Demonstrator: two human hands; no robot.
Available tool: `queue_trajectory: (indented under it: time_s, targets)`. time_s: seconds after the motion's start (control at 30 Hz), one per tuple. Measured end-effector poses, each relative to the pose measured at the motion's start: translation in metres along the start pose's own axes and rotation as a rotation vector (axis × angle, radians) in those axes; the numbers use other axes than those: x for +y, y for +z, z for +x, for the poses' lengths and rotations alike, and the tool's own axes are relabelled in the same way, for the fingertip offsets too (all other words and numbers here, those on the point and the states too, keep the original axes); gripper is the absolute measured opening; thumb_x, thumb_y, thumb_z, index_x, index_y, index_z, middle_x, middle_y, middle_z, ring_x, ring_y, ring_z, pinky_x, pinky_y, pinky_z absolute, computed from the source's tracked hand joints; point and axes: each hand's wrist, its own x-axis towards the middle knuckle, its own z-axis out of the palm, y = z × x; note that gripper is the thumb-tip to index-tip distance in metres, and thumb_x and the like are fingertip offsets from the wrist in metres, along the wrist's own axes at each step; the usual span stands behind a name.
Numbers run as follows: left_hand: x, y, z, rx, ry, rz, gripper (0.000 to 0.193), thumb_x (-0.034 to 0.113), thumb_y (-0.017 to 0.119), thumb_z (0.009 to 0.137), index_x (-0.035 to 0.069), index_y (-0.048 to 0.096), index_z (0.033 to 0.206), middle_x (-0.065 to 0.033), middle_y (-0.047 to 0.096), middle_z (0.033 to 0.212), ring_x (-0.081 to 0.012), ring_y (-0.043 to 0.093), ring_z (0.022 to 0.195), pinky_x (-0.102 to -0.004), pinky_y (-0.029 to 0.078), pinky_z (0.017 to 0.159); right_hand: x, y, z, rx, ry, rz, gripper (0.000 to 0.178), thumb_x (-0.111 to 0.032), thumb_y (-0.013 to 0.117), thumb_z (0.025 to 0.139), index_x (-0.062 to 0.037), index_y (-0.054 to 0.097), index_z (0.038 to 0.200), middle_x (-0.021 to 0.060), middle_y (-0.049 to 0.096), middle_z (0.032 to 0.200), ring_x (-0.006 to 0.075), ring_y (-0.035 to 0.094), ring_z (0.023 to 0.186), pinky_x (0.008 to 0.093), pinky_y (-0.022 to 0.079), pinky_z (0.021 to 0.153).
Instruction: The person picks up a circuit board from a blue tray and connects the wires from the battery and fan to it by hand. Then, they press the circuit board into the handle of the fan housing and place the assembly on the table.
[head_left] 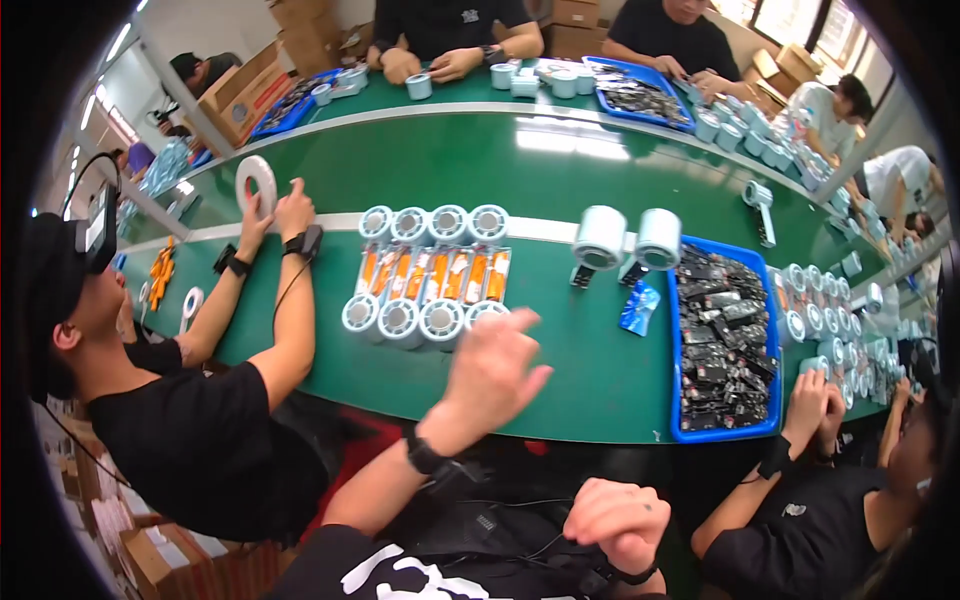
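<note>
Over the near row of a group of light-blue handheld fan bodies (pixel 440 318) hovers my left hand (pixel 490 372), slightly blurred. Its thumb and forefinger are spread, and nothing shows between them; whether it touches the fan below is unclear. These round grilled heads lie in two rows, with orange-and-white strips (pixel 438 276) between them. Close to my body, my right hand (pixel 618 522) is raised with its fingers curled in and nothing visible in them. Two light-blue cylindrical housings (pixel 600 238) with black parts beneath stand to the right, beside a shiny blue packet (pixel 639 307).
A blue tray (pixel 677 400) full of small black parts sits at the right by the table's near edge. A co-worker at left holds a white ring-shaped roll (pixel 257 186). Another co-worker's hands (pixel 815 405) are right of the tray. A handheld fan (pixel 762 212) lies further back.
</note>
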Motion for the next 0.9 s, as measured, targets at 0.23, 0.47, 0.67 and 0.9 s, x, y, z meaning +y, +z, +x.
queue_trajectory:
  time_s: [0.23,0.47,0.67,0.9]
  targets:
    - [-0.033,-0.017,0.027,-0.489,0.03,0.182,0.058,0.015,0.088,0.062,0.001,0.055,0.107,-0.0155,0.057,0.119,-0.0355,0.052,0.114,-0.0481,0.042,0.1,0.003,-0.029,-0.043,0.276,0.264,-0.396,0.008,-0.001,0.065,0.088,0.0052,0.07,0.087,0.0158,0.074,0.089,0.0251,0.069,0.076,0.032,0.054,0.067]
    - [-0.006,-0.039,0.04,-0.728,0.606,0.057,0.052,0.015,0.086,0.062,0.003,0.056,0.102,-0.012,0.057,0.118,-0.0329,0.052,0.115,-0.0436,0.045,0.102,-0.008,-0.062,-0.022,0.295,0.113,-1.067,0.017,0.0,0.068,0.082,0.001,0.07,0.098,0.0136,0.072,0.096,0.0301,0.068,0.087,0.0385,0.055,0.079]
    - [0.01,-0.039,0.045,-0.858,0.553,-0.093,0.042,0.012,0.079,0.069,0.003,0.056,0.103,-0.0101,0.059,0.116,-0.0303,0.052,0.117,-0.0421,0.043,0.107,-0.01,-0.152,-0.007,0.52,0.266,-1.753,0.021,-0.009,0.068,0.086,-0.0041,0.07,0.107,0.0107,0.069,0.109,0.0307,0.061,0.11,0.0439,0.045,0.099]
    - [-0.002,-0.031,0.055,-0.963,0.36,0.164,0.031,0.008,0.073,0.073,0.004,0.054,0.097,-0.009,0.062,0.115,-0.0277,0.059,0.111,-0.0382,0.051,0.09,-0.018,-0.179,0.012,0.178,0.448,-1.824,0.02,-0.013,0.069,0.087,-0.0094,0.07,0.106,0.0086,0.068,0.104,0.0289,0.061,0.107,0.043,0.04,0.099]
